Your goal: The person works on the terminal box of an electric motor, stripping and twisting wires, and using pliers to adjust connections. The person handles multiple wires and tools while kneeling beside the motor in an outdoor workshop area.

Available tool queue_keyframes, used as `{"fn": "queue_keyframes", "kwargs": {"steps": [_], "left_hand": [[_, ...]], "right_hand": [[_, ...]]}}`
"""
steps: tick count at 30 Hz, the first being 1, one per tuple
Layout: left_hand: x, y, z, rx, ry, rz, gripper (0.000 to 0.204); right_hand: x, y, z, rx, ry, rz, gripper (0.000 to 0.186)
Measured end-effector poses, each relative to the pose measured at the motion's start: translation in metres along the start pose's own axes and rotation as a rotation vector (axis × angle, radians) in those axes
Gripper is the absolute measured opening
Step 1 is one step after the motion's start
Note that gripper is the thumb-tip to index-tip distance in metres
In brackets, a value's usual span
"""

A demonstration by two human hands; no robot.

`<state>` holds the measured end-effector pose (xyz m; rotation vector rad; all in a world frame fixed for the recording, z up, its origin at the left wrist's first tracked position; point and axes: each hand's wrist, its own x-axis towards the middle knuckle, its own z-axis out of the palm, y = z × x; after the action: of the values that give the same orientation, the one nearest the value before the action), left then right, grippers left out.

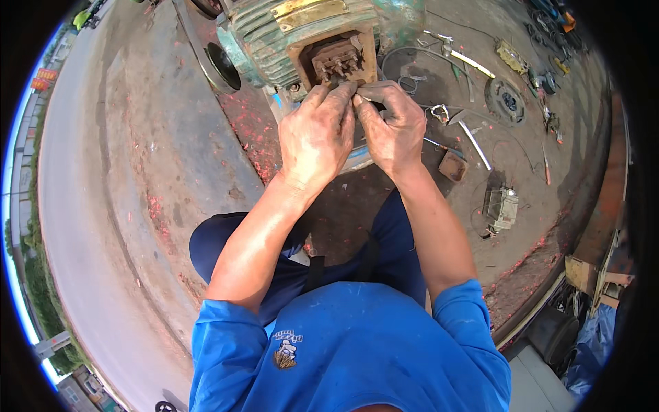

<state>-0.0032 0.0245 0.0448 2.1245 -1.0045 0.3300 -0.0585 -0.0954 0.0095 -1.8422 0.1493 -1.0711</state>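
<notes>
A large green electric motor (274, 34) lies on the ground in front of me, its open brown terminal box (336, 58) facing up with several metal studs inside. My left hand (316, 134) and my right hand (392, 127) are pressed together just below the box, fingertips pinched on a small part between them. The part itself is mostly hidden by my fingers. Both hands are dirty with grease.
Tools and parts lie scattered on the ground to the right: a screwdriver (473, 144), a small rusty box (453, 166), a grey electrical part with wire (501, 206), a round metal disc (506, 101). Bare concrete stretches left. Boxes and junk stand at lower right.
</notes>
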Motion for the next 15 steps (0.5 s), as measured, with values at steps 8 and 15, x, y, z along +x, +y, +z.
{"fn": "queue_keyframes", "kwargs": {"steps": [8, 15], "left_hand": [[-0.002, -0.017, 0.017, -0.086, 0.019, 0.016, 0.024], [0.003, -0.029, 0.019, -0.17, -0.078, 0.048, 0.025]], "right_hand": [[-0.008, -0.005, -0.003, 0.004, -0.009, 0.133, 0.011], [0.011, -0.009, -0.021, -0.49, -0.256, -0.092, 0.013]]}}
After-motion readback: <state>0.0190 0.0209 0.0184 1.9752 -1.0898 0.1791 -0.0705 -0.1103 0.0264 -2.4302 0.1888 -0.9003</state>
